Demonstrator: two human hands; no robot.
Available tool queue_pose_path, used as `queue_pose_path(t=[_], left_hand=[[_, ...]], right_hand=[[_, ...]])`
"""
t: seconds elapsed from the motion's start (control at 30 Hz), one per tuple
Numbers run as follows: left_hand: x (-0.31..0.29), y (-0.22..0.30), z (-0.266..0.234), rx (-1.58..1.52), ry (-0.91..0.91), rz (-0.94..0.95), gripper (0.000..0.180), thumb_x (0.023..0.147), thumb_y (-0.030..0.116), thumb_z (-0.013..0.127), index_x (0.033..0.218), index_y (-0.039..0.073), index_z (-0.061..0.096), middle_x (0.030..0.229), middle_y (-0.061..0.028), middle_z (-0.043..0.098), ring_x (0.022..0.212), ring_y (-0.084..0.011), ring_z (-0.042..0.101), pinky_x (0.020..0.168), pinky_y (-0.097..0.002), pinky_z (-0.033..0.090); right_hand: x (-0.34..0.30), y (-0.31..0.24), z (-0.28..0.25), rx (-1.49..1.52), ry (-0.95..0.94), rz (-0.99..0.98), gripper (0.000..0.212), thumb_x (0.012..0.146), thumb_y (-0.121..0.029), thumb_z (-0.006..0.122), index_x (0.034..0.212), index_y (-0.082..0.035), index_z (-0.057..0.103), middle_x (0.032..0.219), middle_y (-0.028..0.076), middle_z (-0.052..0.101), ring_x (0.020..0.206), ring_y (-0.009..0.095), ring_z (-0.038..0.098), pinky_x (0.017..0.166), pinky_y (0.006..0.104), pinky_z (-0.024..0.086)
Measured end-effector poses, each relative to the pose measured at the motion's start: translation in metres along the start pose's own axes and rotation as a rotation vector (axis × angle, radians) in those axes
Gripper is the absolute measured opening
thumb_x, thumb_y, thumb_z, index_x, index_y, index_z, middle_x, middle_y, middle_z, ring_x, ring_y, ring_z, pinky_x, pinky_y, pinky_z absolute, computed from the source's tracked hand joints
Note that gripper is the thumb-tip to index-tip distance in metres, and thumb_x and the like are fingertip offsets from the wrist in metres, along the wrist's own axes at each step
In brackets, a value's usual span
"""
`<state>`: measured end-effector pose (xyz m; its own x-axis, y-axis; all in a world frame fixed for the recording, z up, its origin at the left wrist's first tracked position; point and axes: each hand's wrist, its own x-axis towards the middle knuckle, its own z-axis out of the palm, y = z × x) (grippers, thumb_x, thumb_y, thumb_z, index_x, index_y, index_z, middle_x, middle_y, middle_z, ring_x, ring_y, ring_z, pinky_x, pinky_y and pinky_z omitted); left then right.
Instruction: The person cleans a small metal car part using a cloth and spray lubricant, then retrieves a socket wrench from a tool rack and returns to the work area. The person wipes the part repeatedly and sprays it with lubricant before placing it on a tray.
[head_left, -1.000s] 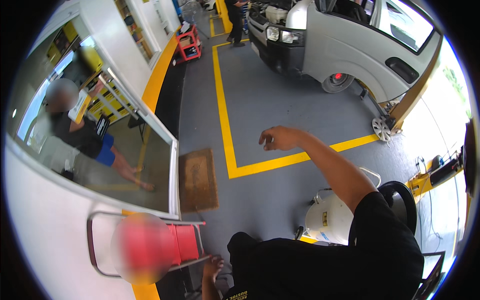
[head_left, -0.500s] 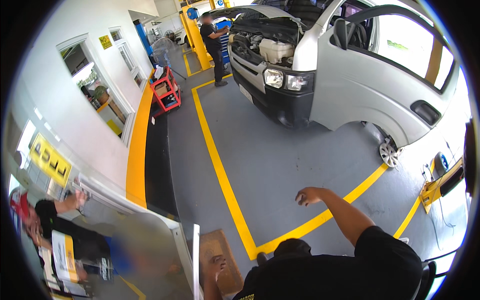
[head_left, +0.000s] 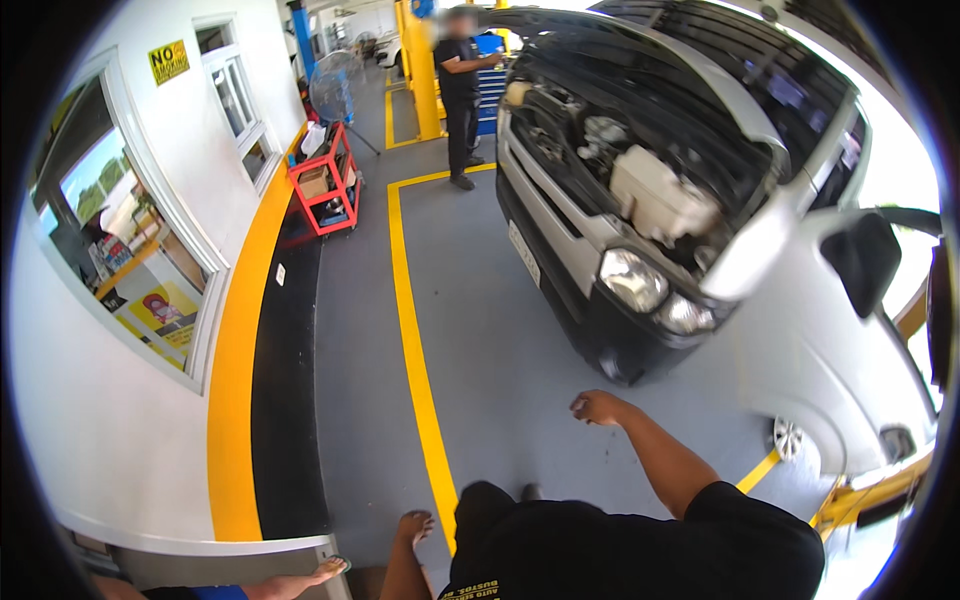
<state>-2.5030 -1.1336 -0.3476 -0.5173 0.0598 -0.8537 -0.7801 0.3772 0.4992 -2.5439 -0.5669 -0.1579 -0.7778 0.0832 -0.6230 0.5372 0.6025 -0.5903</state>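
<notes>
My right hand (head_left: 597, 407) hangs over the grey floor with its fingers loosely bent and apart, holding nothing. Lower and to the left, beside the yellow floor line (head_left: 425, 425), my left hand (head_left: 415, 525) is also free, its fingers half spread. Ahead of my right hand stands a silver van (head_left: 560, 270) with its hood raised. A white plastic tank (head_left: 655, 195) shows in its engine bay, and the headlight (head_left: 632, 279) faces me. Neither hand touches the van.
A red tool cart (head_left: 325, 185) stands by the white wall, near a fan (head_left: 335, 88). A person (head_left: 460, 95) stands at the van's far front corner, by a blue tool cabinet (head_left: 490, 100). Another person's hand (head_left: 325, 570) reaches in at lower left. The van's door is open at right.
I have moved forward, so the van and cart look nearer. The doorway and the person at lower left have mostly dropped out of view. Both my hands stay free.
</notes>
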Motion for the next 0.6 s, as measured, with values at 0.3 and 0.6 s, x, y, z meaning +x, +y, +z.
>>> queue_pose_path(t=[0.3,0.6], left_hand=[[0.160,0.110,-0.082,-0.393,0.193,-0.439,0.026,0.104,0.027,0.060,0.123,0.010,0.067,0.093,-0.0114,0.073,0.065,-0.0209,0.065,0.053,-0.0354,0.052],[0.422,0.624,-0.239,-0.160,0.132,-0.045,0.023,0.105,0.016,0.054,0.112,-0.002,0.067,0.085,-0.0132,0.069,0.060,-0.0211,0.062,0.052,-0.0359,0.050]], right_hand=[[0.344,-0.170,-0.174,-0.070,0.035,-0.074,0.036,0.098,-0.014,0.067,0.132,-0.001,0.068,0.116,0.014,0.075,0.098,0.024,0.072,0.083,0.0358,0.060],[0.555,-0.175,-0.234,0.134,-0.222,0.443,0.036,0.098,-0.027,0.070,0.133,-0.018,0.071,0.116,0.005,0.076,0.094,0.018,0.073,0.078,0.0379,0.058]])
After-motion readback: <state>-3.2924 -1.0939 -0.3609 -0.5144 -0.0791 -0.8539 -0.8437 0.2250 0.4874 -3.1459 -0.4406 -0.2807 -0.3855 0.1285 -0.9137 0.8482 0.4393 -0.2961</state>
